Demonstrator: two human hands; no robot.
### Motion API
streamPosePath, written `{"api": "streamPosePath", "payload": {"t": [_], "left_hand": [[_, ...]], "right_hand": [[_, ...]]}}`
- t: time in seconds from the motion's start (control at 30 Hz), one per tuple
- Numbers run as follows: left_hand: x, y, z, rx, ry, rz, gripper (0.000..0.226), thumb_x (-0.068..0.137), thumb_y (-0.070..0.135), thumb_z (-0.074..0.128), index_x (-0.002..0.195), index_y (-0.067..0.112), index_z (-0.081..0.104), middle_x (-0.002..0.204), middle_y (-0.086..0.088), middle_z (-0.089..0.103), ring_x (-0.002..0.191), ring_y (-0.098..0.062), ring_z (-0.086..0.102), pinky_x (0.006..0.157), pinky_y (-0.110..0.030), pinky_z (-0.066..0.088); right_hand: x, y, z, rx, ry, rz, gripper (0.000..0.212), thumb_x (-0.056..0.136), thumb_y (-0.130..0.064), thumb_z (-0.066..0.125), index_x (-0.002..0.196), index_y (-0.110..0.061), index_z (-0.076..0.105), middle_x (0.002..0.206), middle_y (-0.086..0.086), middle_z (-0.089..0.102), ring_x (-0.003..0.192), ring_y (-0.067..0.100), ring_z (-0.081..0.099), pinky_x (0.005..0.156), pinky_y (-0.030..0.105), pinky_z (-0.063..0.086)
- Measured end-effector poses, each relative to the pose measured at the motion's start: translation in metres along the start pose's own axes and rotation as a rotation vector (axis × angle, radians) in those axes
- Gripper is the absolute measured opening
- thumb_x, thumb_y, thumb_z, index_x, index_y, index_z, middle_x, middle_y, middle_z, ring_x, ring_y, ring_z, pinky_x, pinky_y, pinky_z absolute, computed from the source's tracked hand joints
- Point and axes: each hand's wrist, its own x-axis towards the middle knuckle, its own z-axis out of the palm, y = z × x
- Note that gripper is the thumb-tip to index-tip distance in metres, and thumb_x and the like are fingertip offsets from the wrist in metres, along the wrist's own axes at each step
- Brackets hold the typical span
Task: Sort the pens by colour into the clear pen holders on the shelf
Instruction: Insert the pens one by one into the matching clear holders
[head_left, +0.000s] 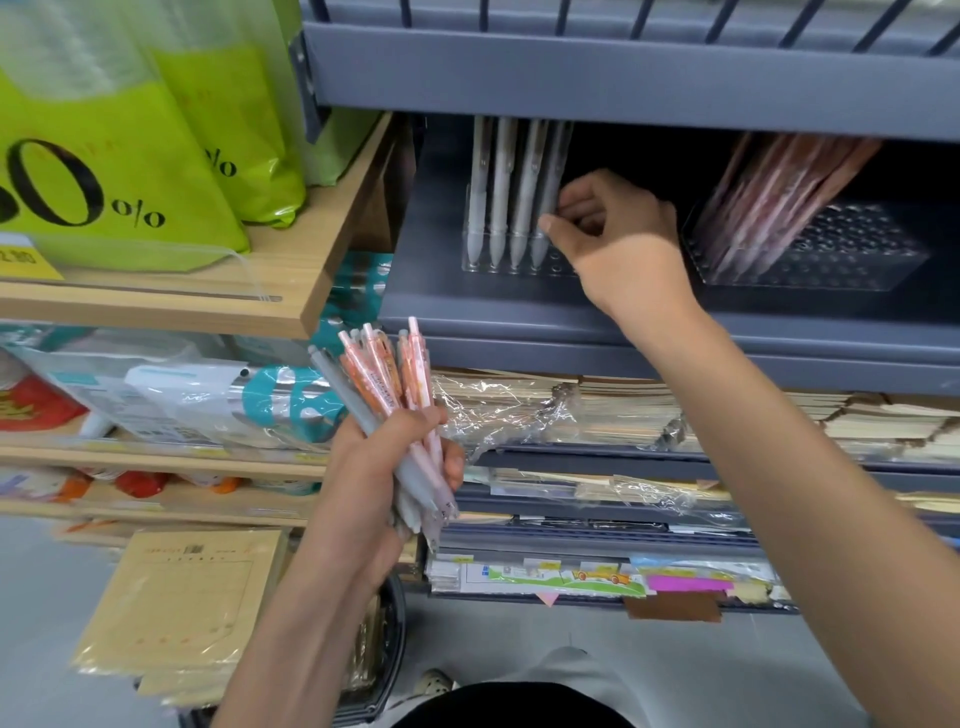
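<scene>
Grey pen (545, 197) looks mid-seating in clear holder (470, 262), pinched by right hand (618, 234); left hand (374, 467) grips pink/grey bundle (384, 374) below holder, next likely another grey.

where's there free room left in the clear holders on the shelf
The right holder has bare holes right of the pink pens. The left holder is crowded: grey pens fill its left end, and the right hand blocks the rest.
</scene>
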Motion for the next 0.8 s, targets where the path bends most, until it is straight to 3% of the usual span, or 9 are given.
{"api": "streamPosePath", "payload": {"t": [0.07,0.13,0.27,0.43,0.53,0.67,0.8], "left_hand": [[0.0,-0.002,0.003,-0.008,0.013,-0.011,0.06,0.06,0.018,0.077,0.109,-0.001,0.049,0.066,-0.008,0.056,0.048,-0.018,0.056,0.043,-0.026,0.049],[0.0,-0.005,0.006,-0.018,0.005,-0.006,0.045,0.067,0.015,0.071,0.103,-0.001,0.05,0.069,-0.009,0.056,0.048,-0.019,0.056,0.042,-0.025,0.048],[0.0,-0.013,0.018,-0.004,-0.017,-0.003,0.03,0.072,0.009,0.067,0.098,0.003,0.054,0.075,-0.01,0.057,0.047,-0.021,0.054,0.042,-0.027,0.048],[0.002,-0.025,0.044,0.05,-0.081,-0.025,0.036,0.073,0.007,0.068,0.104,0.002,0.051,0.065,-0.011,0.052,0.045,-0.022,0.052,0.042,-0.028,0.045],[0.004,-0.037,0.065,0.093,-0.11,-0.019,0.028,0.074,0.006,0.067,0.098,0.001,0.053,0.06,-0.012,0.048,0.046,-0.024,0.052,0.043,-0.028,0.044],[0.004,-0.052,0.094,0.099,-0.115,-0.042,0.019,0.074,0.007,0.065,0.088,0.0,0.054,0.055,-0.015,0.05,0.045,-0.026,0.054,0.043,-0.029,0.047],[0.005,-0.066,0.118,0.089,-0.089,-0.103,0.007,0.072,0.011,0.063,0.073,0.005,0.065,0.055,-0.016,0.059,0.047,-0.027,0.058,0.047,-0.031,0.052]], "right_hand": [[-0.004,0.0,-0.003,0.036,-0.002,0.017,0.016,0.087,-0.021,0.069,0.103,-0.015,0.067,0.08,-0.01,0.063,0.066,-0.002,0.054,0.064,0.001,0.04],[-0.011,-0.002,-0.008,0.1,0.014,0.02,0.02,0.088,-0.02,0.068,0.107,-0.014,0.067,0.08,-0.01,0.064,0.07,0.0,0.057,0.068,0.004,0.043],[-0.034,-0.005,-0.028,0.242,-0.015,0.029,0.004,0.087,-0.025,0.068,0.089,-0.028,0.07,0.076,-0.013,0.069,0.073,-0.001,0.063,0.072,0.016,0.05],[-0.069,-0.004,-0.053,0.393,-0.374,0.039,0.011,0.085,-0.03,0.072,0.079,-0.021,0.073,0.07,-0.001,0.072,0.056,0.003,0.057,0.056,0.019,0.047],[-0.081,0.006,-0.061,0.409,-0.509,0.094,0.017,0.078,-0.033,0.08,0.08,-0.018,0.072,0.071,0.012,0.069,0.058,0.015,0.059,0.058,0.03,0.051],[-0.082,0.028,-0.082,0.459,-0.538,0.155,0.017,0.081,-0.016,0.079,0.085,-0.007,0.066,0.064,0.011,0.066,0.056,0.007,0.058,0.06,0.027,0.051],[-0.076,0.051,-0.112,0.569,-0.45,0.225,0.009,0.086,-0.008,0.07,0.096,-0.009,0.07,0.079,0.015,0.071,0.064,0.014,0.065,0.065,0.026,0.056]]}}
